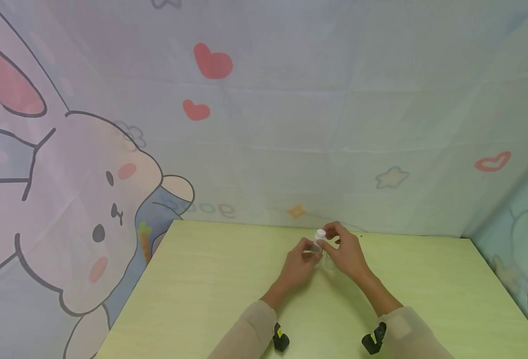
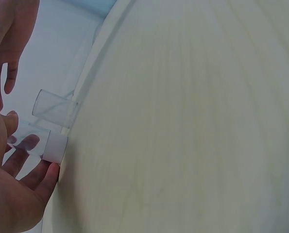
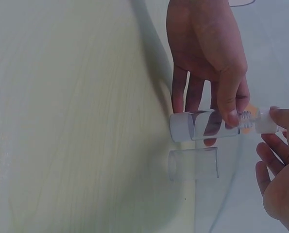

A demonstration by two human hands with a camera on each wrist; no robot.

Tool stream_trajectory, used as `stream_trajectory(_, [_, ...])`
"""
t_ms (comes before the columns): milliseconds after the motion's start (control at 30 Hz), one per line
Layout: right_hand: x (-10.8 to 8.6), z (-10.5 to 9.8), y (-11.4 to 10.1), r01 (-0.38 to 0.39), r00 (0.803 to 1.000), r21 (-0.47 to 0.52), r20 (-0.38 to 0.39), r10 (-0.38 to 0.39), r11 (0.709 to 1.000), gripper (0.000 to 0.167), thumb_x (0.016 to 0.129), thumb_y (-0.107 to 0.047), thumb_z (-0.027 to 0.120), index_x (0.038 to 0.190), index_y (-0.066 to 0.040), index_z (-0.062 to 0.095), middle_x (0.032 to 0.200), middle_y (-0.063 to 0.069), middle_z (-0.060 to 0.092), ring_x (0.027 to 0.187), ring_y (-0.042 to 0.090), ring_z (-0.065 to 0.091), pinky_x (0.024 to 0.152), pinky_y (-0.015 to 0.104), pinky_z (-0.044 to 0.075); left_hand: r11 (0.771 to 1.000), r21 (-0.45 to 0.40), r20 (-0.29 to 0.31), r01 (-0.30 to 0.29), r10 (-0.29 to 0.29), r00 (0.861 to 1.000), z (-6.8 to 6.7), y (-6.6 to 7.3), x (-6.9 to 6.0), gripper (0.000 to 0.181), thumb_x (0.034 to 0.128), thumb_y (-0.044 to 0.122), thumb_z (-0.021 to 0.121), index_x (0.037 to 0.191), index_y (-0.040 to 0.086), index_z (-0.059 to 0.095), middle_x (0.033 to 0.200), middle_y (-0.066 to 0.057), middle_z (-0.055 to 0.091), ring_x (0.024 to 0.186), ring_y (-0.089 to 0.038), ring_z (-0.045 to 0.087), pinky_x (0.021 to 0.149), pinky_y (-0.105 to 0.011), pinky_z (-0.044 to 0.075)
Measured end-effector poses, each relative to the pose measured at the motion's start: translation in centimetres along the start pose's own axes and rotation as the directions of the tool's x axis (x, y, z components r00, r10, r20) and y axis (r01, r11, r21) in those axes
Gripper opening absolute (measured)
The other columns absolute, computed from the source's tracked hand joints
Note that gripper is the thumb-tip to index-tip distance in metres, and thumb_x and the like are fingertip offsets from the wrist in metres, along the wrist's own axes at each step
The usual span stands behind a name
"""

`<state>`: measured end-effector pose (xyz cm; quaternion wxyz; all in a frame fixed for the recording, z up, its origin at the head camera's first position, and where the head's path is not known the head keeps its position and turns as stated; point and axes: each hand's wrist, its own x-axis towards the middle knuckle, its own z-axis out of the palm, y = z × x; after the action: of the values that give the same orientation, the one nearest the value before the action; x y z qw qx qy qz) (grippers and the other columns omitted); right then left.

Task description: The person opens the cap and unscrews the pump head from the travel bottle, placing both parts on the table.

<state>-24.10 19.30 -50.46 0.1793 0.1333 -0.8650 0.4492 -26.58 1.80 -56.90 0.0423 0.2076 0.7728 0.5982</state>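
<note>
My left hand [image 1: 297,267] holds a small clear bottle [image 3: 214,125] upright between thumb and fingers. The bottle has a white base [image 3: 182,127] and a bare threaded neck [image 3: 246,119]. Above the neck, my right hand [image 1: 349,254] pinches a white cap [image 3: 266,120] between thumb and fingers. In the right wrist view the threads show below the cap; whether the two touch I cannot tell. Beside the bottle a clear cylindrical cover [image 3: 193,164] stands on the table, apart from both hands. The left wrist view shows the cover [image 2: 55,108] too.
The pale wooden table [image 1: 219,289] reaches back to a printed cloth [image 1: 282,124] with hearts and a rabbit. More cloth [image 1: 524,239] hangs along the right side. Black devices [image 1: 281,339] are strapped at both wrists.
</note>
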Motion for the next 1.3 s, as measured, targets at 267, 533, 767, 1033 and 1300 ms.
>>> stream_trajectory(267, [0.10, -0.26, 0.08, -0.018, 1.000, 0.003, 0.005, 0.018, 1.000, 0.032, 0.099, -0.018, 0.078, 0.125, -0.007, 0.063, 0.114, 0.009, 0.071, 0.109, 0.029, 0.065, 0.092, 0.058, 0.052, 1.000, 0.008, -0.014, 0.000, 0.000, 1.000, 0.08, -0.13, 0.08, 0.021, 0.1068, 0.029, 0.067, 0.125, 0.020, 0.061, 0.135, -0.003, 0.069, 0.125, -0.029, 0.068, 0.099, -0.037, 0.060])
stream_trajectory(533, [0.12, -0.38, 0.43, -0.020, 1.000, -0.004, 0.000, 0.020, 1.000, 0.032, 0.099, -0.020, 0.079, 0.125, -0.008, 0.064, 0.113, 0.008, 0.072, 0.108, 0.027, 0.066, 0.091, 0.057, 0.052, 1.000, 0.014, -0.007, -0.002, 0.002, 1.000, 0.06, -0.09, 0.07, 0.023, 0.1069, 0.032, 0.066, 0.126, 0.021, 0.060, 0.136, -0.005, 0.069, 0.125, -0.030, 0.068, 0.100, -0.041, 0.060])
stream_trajectory(767, [0.11, -0.54, 0.61, -0.020, 1.000, -0.009, 0.000, 0.020, 1.000, 0.032, 0.100, -0.023, 0.077, 0.126, -0.009, 0.064, 0.114, 0.007, 0.071, 0.109, 0.027, 0.066, 0.091, 0.050, 0.052, 1.000, 0.016, -0.011, -0.006, 0.006, 1.000, 0.11, -0.13, 0.12, 0.022, 0.1067, 0.032, 0.066, 0.125, 0.021, 0.061, 0.134, -0.006, 0.069, 0.124, -0.030, 0.069, 0.100, -0.041, 0.060])
stream_trajectory(1033, [0.09, -0.62, 0.64, -0.029, 1.000, -0.013, 0.003, 0.029, 0.999, 0.032, 0.100, -0.023, 0.077, 0.125, -0.009, 0.063, 0.114, 0.007, 0.071, 0.109, 0.027, 0.065, 0.090, 0.045, 0.051, 1.000, 0.016, -0.012, -0.006, 0.007, 1.000, 0.10, -0.16, 0.12, 0.022, 0.1066, 0.031, 0.067, 0.125, 0.021, 0.061, 0.135, -0.007, 0.069, 0.125, -0.031, 0.069, 0.099, -0.041, 0.060])
stream_trajectory(1300, [0.02, -0.68, 0.51, -0.038, 0.999, 0.000, 0.006, 0.038, 0.999, 0.032, 0.100, -0.021, 0.078, 0.126, -0.008, 0.063, 0.113, 0.008, 0.071, 0.109, 0.029, 0.065, 0.092, 0.055, 0.052, 1.000, 0.016, -0.010, -0.003, 0.003, 1.000, 0.09, -0.09, 0.06, 0.022, 0.1065, 0.031, 0.067, 0.125, 0.021, 0.061, 0.135, -0.007, 0.068, 0.125, -0.031, 0.069, 0.100, -0.041, 0.060])
